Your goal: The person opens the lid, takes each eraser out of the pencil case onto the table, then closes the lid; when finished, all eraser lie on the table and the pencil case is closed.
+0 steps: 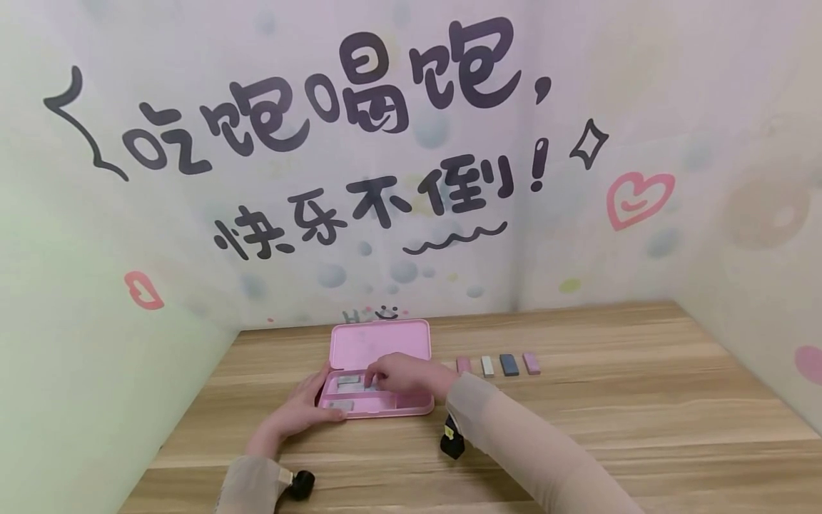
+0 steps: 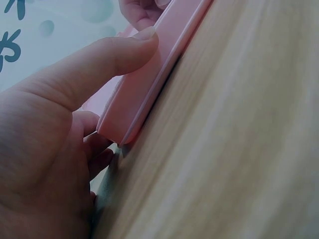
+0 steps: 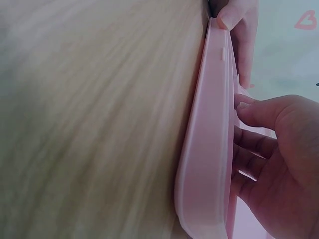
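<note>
Your left hand point(image 1: 300, 407) holds the left end of the open pink case point(image 1: 380, 344), thumb against its front side. Your right hand point(image 1: 406, 373) dips bent fingers into the rear compartment, just right of a greyish block point(image 1: 349, 380), though whether they pinch anything cannot be told. Another greyish piece point(image 1: 342, 405) lies just beyond your left thumb, and a row of four small blocks point(image 1: 509, 365) sits to the right of your right hand.

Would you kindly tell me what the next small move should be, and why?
Perhaps lift the right hand slowly out of the pink case: its fingers reach inside, near a grey block, and the left hand grips the case's left end, which should keep it steady.
</note>
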A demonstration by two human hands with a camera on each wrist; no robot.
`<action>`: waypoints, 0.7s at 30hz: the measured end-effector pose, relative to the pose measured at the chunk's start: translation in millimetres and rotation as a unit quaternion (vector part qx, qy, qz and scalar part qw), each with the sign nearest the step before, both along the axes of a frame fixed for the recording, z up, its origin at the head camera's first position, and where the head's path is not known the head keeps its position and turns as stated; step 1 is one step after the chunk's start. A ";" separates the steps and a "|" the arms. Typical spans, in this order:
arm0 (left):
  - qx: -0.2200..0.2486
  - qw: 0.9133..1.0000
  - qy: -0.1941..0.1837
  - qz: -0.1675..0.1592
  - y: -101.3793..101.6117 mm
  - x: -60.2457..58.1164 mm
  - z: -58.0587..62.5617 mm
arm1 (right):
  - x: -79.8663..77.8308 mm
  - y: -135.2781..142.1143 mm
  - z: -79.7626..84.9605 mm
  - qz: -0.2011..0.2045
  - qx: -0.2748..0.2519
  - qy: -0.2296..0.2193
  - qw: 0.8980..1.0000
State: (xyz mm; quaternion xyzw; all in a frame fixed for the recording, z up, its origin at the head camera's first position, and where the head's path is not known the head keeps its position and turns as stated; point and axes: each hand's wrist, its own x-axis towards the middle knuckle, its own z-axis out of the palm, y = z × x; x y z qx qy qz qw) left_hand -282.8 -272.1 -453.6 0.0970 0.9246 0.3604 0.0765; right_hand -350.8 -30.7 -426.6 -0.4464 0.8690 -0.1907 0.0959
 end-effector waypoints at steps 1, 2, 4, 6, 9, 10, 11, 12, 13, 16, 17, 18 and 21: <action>0.000 1.000 0.000 0.000 0.1 0.0 0.0 | 0.2 0.4 -0.1 0.000 0.000 0.000 1.000; 0.000 1.000 -0.001 -0.001 0.2 -0.1 0.0 | 0.4 0.7 -0.1 0.001 0.000 0.001 1.000; 0.000 1.000 -0.002 -0.001 0.3 -0.1 -0.1 | 0.8 1.5 0.4 0.002 0.000 0.000 1.000; 0.001 1.000 -0.002 0.000 0.3 -0.2 -0.4 | 1.2 2.3 0.8 0.003 0.001 -0.001 1.000; 0.002 1.000 -0.001 0.001 0.4 -0.3 -0.7 | 1.8 3.4 1.5 0.004 0.003 0.003 1.000; 0.003 1.000 -0.002 0.001 0.4 -0.2 -0.7 | 2.0 3.6 1.4 0.005 0.005 0.005 1.000; 0.005 1.000 -0.002 0.001 0.5 -0.2 -0.6 | 2.2 3.8 1.4 0.004 0.006 0.006 1.000; 0.005 1.000 -0.003 0.001 0.6 0.0 -0.5 | 2.5 3.9 1.6 0.004 0.006 0.005 1.000; 0.006 1.000 -0.004 0.002 0.7 0.2 -0.3 | 2.8 4.0 1.9 0.003 0.007 0.005 1.000; 0.008 1.000 -0.008 0.003 1.0 0.8 0.5 | 4.1 3.6 2.9 -0.001 0.008 -0.003 1.000; 0.007 1.000 -0.009 0.004 1.0 1.1 0.9 | 4.5 3.4 3.1 -0.002 0.009 -0.006 1.000; 0.006 1.000 -0.009 0.004 1.2 1.3 1.2 | 5.0 3.2 3.5 -0.003 0.010 -0.007 1.000; 0.006 1.000 -0.013 0.006 1.5 1.9 2.2 | 5.8 2.4 3.5 -0.006 0.014 -0.008 1.000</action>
